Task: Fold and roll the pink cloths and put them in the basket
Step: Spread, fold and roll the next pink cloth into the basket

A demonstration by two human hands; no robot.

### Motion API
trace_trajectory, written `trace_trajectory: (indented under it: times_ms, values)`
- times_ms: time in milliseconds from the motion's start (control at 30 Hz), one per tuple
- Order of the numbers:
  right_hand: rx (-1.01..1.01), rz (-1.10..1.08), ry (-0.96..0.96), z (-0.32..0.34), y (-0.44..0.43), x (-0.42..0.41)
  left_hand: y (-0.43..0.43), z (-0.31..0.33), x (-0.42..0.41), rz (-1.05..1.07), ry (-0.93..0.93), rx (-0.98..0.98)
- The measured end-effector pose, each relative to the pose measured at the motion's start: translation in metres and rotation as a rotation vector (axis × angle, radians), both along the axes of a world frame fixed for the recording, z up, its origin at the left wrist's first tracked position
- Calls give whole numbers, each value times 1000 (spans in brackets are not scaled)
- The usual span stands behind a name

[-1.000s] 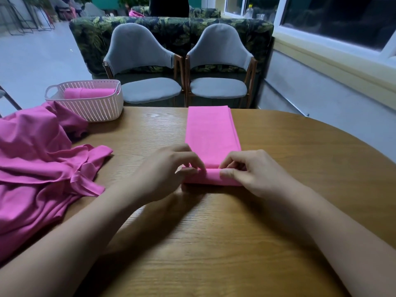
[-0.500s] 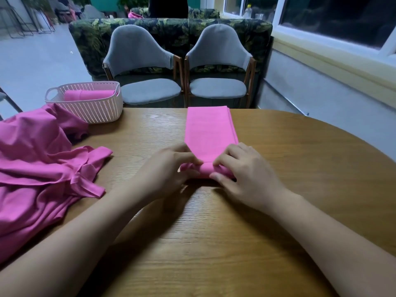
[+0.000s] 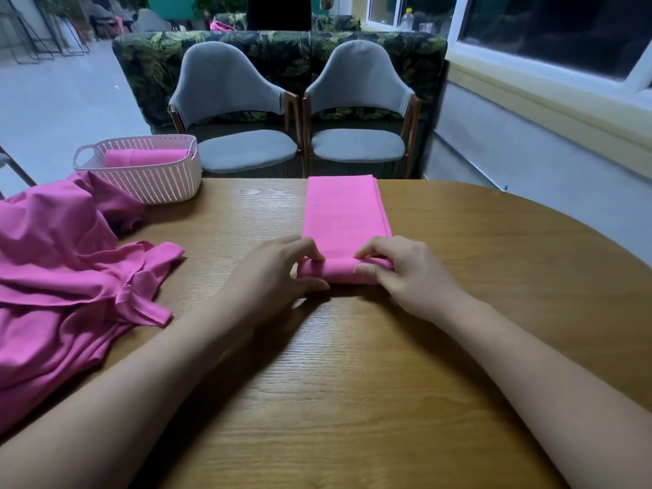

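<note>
Head view: far to the left of the left grip [image 3: 278, 273], a heap of loose pink cloths [image 3: 63, 277] lies on the desk [image 3: 352, 382]. The picture's left edge cuts the heap off. Behind the heap, near the desk's far edge, stands the basket [image 3: 155, 181] with one rolled cloth [image 3: 141, 157] inside; only its top shows. Plain wood shows between the heap and the left grip. The left grip curls round the left end of the roll [image 3: 340, 271], fingers on top and thumb on the near side. The roll is the near end of a long folded cloth [image 3: 344, 213]. This cloth runs flat away from both grips to the desk's far edge. The right grip [image 3: 402, 273] pinches the roll's right end and partly hides it. Right of that grip, plain wood runs out to the desk's curved edge.
</note>
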State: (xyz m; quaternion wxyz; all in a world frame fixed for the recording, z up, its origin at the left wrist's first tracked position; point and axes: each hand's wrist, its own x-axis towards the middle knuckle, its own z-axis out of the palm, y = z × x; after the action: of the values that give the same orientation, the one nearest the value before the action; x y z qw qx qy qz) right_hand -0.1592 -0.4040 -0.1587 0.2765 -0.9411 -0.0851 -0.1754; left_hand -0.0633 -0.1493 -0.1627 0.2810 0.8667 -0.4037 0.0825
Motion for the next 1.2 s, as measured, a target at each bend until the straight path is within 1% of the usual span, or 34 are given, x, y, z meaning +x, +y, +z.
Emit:
trace_trajectory:
  times_ms: [167, 333, 400, 467, 533, 600, 633, 700, 767, 867, 933, 1033, 1133, 1200]
  values:
    - [40, -20, 69, 5, 0, 0, -1, 3, 5, -7, 108, -26]
    - [87, 25, 151, 14, -2, -15, 7, 12, 6, -90, 272, 6]
    - [29, 80, 93, 14, 0, -23, 9, 13, 4, -101, 316, 29]
    - [-83, 127, -32, 13, 7, -29, 10, 14, 3, -103, 337, 44]
    - [-200, 127, -113, 13, 15, -32, 8, 15, 2, -99, 353, 45]
    - [-293, 97, -145, 12, 21, -29, 7, 15, 2, -97, 316, 33]
    - [-305, 84, -150, 11, 21, -27, 7, 13, 1, -91, 288, 21]
    - [-268, 80, -156, 9, 19, -23, 6, 8, -1, -47, 226, -12]
    - [-224, 80, -158, 7, 17, -21, 5, 6, -5, -18, 125, -33]
    - [-169, 53, -147, 5, 13, -16, 0, 9, -14, -68, -62, -66]
    - [-145, 42, -130, 2, 11, -11, -2, 12, -17, -80, -137, -52]
    - [-100, 33, -126, 0, 9, -5, -3, 12, -18, -68, -190, -36]
    - [-40, 1, -125, 2, 11, -3, -5, 9, -16, -34, -192, -35]
    - [-138, -13, -175, -2, 15, -1, -6, 8, -15, -2, -180, -46]
